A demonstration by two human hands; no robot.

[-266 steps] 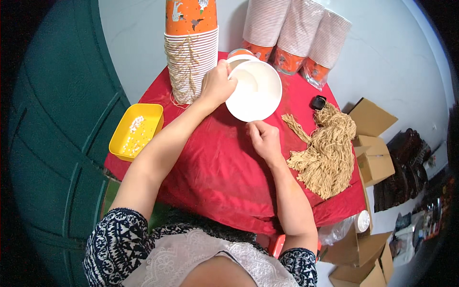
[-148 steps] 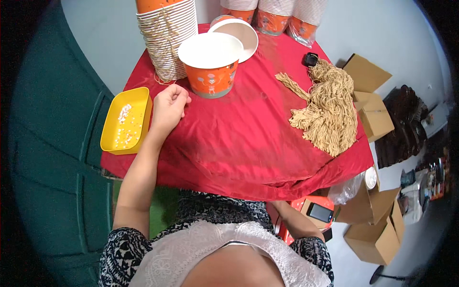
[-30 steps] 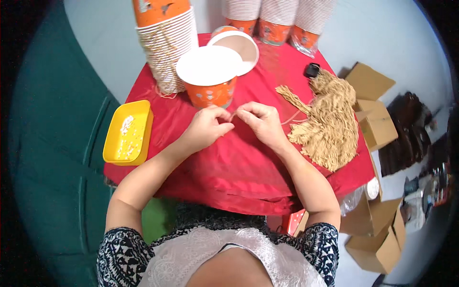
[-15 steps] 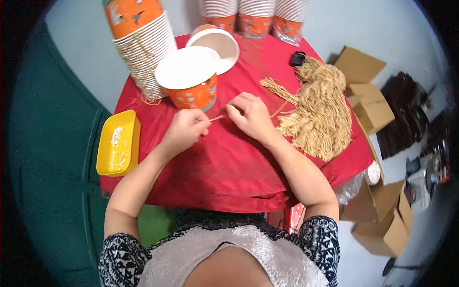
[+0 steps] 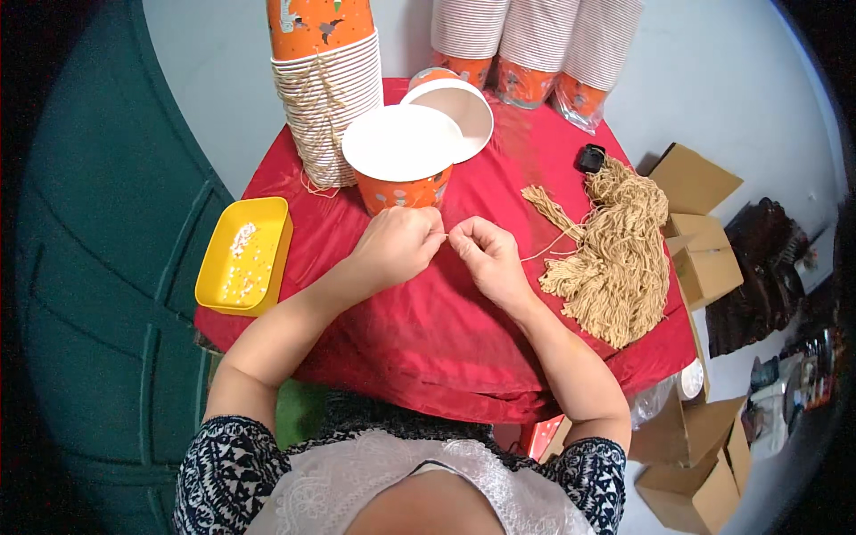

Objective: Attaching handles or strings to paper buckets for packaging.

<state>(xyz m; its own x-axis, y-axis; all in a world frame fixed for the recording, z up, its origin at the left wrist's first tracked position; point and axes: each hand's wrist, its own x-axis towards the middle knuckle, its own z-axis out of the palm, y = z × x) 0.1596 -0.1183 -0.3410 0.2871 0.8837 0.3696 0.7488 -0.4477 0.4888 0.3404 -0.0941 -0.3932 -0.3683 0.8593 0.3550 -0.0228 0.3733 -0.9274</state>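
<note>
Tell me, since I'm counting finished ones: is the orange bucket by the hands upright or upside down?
Upright, lid on: the bucket stands on its narrower base, its flat white lid covering the wide top.

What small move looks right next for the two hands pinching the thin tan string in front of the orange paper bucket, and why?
Probably carry the thin tan string up toward the orange paper bucket. The left hand and right hand pinch it between them just in front of the bucket, which shows no string, while the stacked buckets carry string handles.
</note>
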